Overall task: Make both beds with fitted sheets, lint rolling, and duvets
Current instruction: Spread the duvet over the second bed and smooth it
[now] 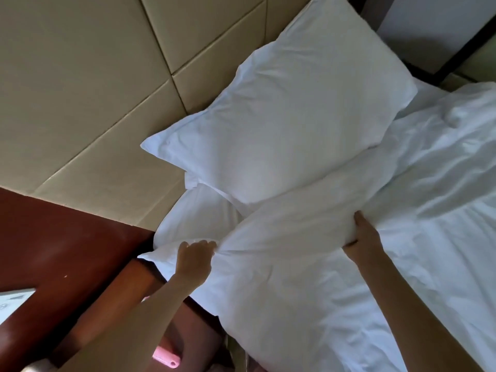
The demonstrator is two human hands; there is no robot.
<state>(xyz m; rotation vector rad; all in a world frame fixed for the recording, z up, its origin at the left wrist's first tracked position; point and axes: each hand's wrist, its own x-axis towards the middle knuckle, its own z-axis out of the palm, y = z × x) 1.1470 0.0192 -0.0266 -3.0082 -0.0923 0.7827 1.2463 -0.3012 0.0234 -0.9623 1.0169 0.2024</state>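
Pillow held in both hands near the headboard.
The left hand pinches bunched fabric at one end of the pillow, and the right hand curls its fingers round the opposite edge. The pillow rests on rumpled white bedding and overlaps a second pillow, which leans against the beige padded headboard. A third pillow lies underneath, beside red-brown wooden furniture.

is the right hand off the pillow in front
No, both the left hand and the right hand grip the near pillow.

headboard behind pillows, nightstand left
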